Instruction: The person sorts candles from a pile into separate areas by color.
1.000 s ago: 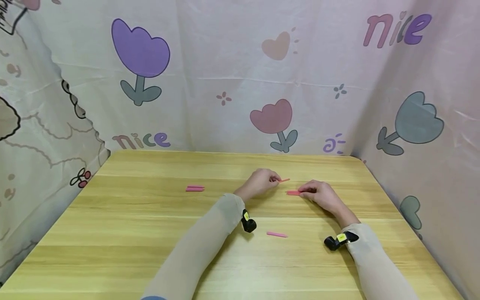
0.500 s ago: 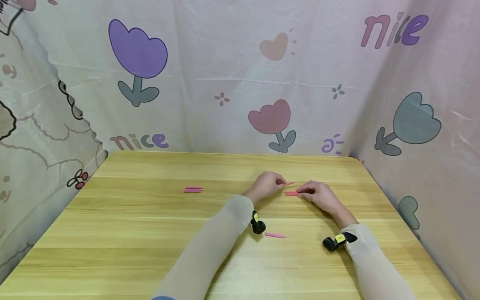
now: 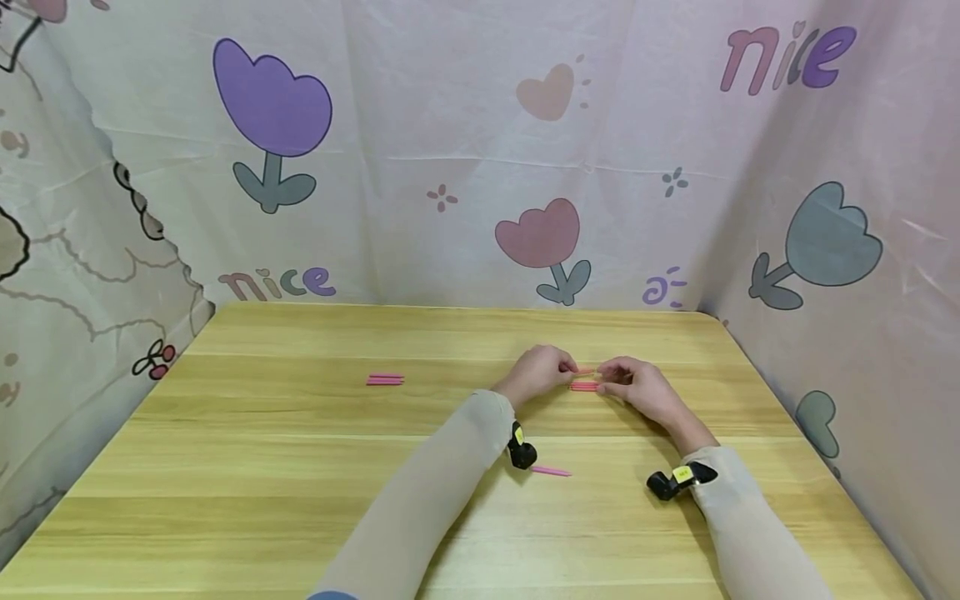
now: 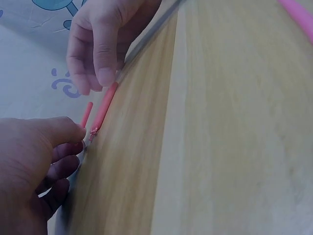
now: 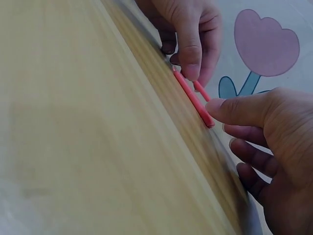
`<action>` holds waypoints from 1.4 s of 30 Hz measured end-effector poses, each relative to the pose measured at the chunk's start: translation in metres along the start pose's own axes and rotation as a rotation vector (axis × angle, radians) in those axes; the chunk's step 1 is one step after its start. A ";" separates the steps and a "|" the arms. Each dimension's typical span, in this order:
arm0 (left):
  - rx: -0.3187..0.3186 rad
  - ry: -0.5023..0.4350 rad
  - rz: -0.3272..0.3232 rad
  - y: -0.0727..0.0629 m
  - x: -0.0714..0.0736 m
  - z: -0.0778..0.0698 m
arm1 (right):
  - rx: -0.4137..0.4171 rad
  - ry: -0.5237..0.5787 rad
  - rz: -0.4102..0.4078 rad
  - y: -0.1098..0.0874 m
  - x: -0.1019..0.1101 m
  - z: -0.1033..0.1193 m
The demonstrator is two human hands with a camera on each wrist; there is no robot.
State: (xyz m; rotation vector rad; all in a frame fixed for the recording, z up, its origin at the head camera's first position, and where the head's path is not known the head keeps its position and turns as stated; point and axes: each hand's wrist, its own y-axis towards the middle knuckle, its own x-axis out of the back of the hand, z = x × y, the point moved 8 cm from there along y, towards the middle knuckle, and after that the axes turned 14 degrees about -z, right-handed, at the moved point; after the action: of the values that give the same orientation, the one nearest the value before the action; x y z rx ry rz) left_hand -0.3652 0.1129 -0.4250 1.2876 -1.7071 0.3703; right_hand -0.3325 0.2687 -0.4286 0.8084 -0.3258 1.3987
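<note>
In the head view my left hand [image 3: 538,372] pinches a slim orange-red candle [image 3: 585,372] between thumb and forefinger. Just nearer to me, a close row of red candles [image 3: 583,387] lies on the table, thin wicks pointing left. My right hand [image 3: 639,388] is at the right end of that row, with thumb and forefinger apart. In the left wrist view, the pinched candle [image 4: 87,114] stands alongside the red row [image 4: 104,108], and the right fingers hang loosely bent over its far end. The right wrist view shows the right thumb [image 5: 222,109] overlapping the candles.
A small group of pink candles [image 3: 386,379] lies at the left on the wooden table [image 3: 247,467]. One pink candle [image 3: 551,472] lies nearer the front, close to the left wrist camera [image 3: 522,450]. A printed curtain [image 3: 420,108] hangs behind the table.
My left hand has moved right and slightly nearer, bringing the orange-red candle alongside the red row. My right thumb and forefinger have spread apart at the row's end.
</note>
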 end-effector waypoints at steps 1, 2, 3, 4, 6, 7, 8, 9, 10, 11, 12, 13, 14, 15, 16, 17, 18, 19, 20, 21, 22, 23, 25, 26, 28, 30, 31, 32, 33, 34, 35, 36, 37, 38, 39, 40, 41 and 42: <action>-0.006 0.002 0.008 0.000 -0.001 -0.001 | 0.009 -0.004 -0.004 0.000 0.001 0.000; -0.011 0.001 0.015 0.000 -0.001 -0.002 | 0.022 -0.006 -0.008 0.000 0.001 0.001; -0.013 -0.001 0.023 0.000 -0.002 -0.003 | 0.029 -0.005 -0.013 0.000 0.002 0.002; -0.015 -0.003 0.029 0.000 -0.003 -0.003 | 0.036 -0.004 -0.015 0.000 0.002 0.002; -0.018 -0.005 0.039 0.001 -0.005 -0.004 | 0.052 -0.006 -0.009 0.000 0.001 0.003; -0.018 -0.006 0.042 0.001 -0.006 -0.004 | 0.060 -0.007 -0.002 0.000 0.000 0.003; -0.016 -0.007 0.044 0.001 -0.006 -0.004 | 0.062 -0.005 0.004 0.000 0.000 0.003; -0.016 -0.006 0.046 0.001 -0.006 -0.004 | 0.060 -0.003 0.009 0.000 -0.001 0.003; -0.017 -0.005 0.048 0.001 -0.007 -0.004 | 0.065 -0.004 0.015 0.000 -0.002 0.003; -0.019 -0.004 0.049 0.001 -0.007 -0.004 | 0.070 -0.006 0.021 0.000 -0.003 0.003; -0.021 -0.004 0.050 0.001 -0.007 -0.004 | 0.073 -0.008 0.025 0.000 -0.003 0.004; -0.023 -0.006 0.050 0.001 -0.008 -0.004 | 0.076 -0.011 0.028 0.000 -0.003 0.004; -0.024 -0.007 0.052 0.001 -0.008 -0.004 | 0.078 -0.009 0.029 0.000 -0.004 0.004; -0.024 -0.009 0.055 0.001 -0.008 -0.004 | 0.080 -0.011 0.031 0.000 -0.004 0.005; -0.024 -0.010 0.058 0.000 -0.009 -0.004 | 0.081 -0.014 0.032 0.000 -0.004 0.005; -0.024 -0.010 0.061 0.000 -0.009 -0.004 | 0.081 -0.016 0.034 0.000 -0.004 0.005; -0.023 -0.010 0.064 0.000 -0.009 -0.004 | 0.080 -0.018 0.035 0.000 -0.004 0.005; -0.023 -0.009 0.068 -0.001 -0.009 -0.004 | 0.079 -0.018 0.037 0.000 -0.004 0.005; -0.023 -0.008 0.071 -0.001 -0.009 -0.004 | 0.079 -0.019 0.038 -0.001 -0.005 0.006; -0.023 -0.008 0.073 -0.001 -0.009 -0.004 | 0.077 -0.023 0.040 -0.001 -0.005 0.005; -0.025 -0.005 0.074 -0.001 -0.009 -0.004 | 0.075 -0.023 0.041 -0.001 -0.005 0.005; -0.029 -0.005 0.074 -0.001 -0.009 -0.004 | 0.073 -0.024 0.042 -0.001 -0.005 0.005; -0.037 -0.007 0.075 -0.002 -0.009 -0.004 | 0.071 -0.026 0.044 -0.001 -0.005 0.004; -0.044 -0.010 0.075 -0.002 -0.009 -0.005 | 0.071 -0.029 0.045 -0.001 -0.005 0.004; -0.061 -0.012 0.078 -0.002 -0.009 -0.005 | 0.069 -0.034 0.047 -0.001 -0.005 0.004; -0.077 -0.022 0.086 -0.003 -0.010 -0.006 | 0.069 -0.034 0.048 -0.001 -0.005 0.004; -0.081 -0.031 0.092 -0.004 -0.010 -0.006 | 0.071 -0.037 0.049 -0.001 -0.005 0.004; -0.083 -0.038 0.096 -0.004 -0.010 -0.006 | 0.072 -0.040 0.050 -0.001 -0.005 0.004; -0.083 -0.046 0.101 -0.005 -0.010 -0.006 | 0.075 -0.040 0.051 -0.001 -0.005 0.004; -0.080 -0.053 0.105 -0.005 -0.010 -0.006 | 0.077 -0.039 0.051 -0.001 -0.005 0.004; -0.079 -0.054 0.108 -0.006 -0.010 -0.006 | 0.081 -0.039 0.052 -0.001 -0.006 0.004; -0.076 -0.056 0.110 -0.006 -0.010 -0.006 | 0.084 -0.041 0.052 -0.001 -0.006 0.004; -0.077 -0.052 0.111 -0.007 -0.010 -0.006 | 0.088 -0.044 0.053 -0.001 -0.006 0.004; -0.080 -0.044 0.112 -0.007 -0.010 -0.006 | 0.091 -0.045 0.053 -0.001 -0.006 0.004; -0.082 -0.038 0.113 -0.007 -0.010 -0.006 | 0.093 -0.044 0.053 -0.001 -0.006 0.005; -0.085 -0.033 0.114 -0.007 -0.010 -0.006 | 0.094 -0.042 0.053 -0.001 -0.007 0.005; -0.090 -0.026 0.116 -0.007 -0.010 -0.007 | 0.097 -0.045 0.053 -0.001 -0.007 0.005; -0.092 -0.023 0.118 -0.008 -0.010 -0.007 | 0.099 -0.048 0.053 -0.001 -0.007 0.006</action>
State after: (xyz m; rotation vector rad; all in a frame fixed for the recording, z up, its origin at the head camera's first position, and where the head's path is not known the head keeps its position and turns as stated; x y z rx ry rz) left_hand -0.3552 0.1202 -0.4313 1.1319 -1.8039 0.3420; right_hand -0.3313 0.2598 -0.4294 0.9208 -0.3188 1.4558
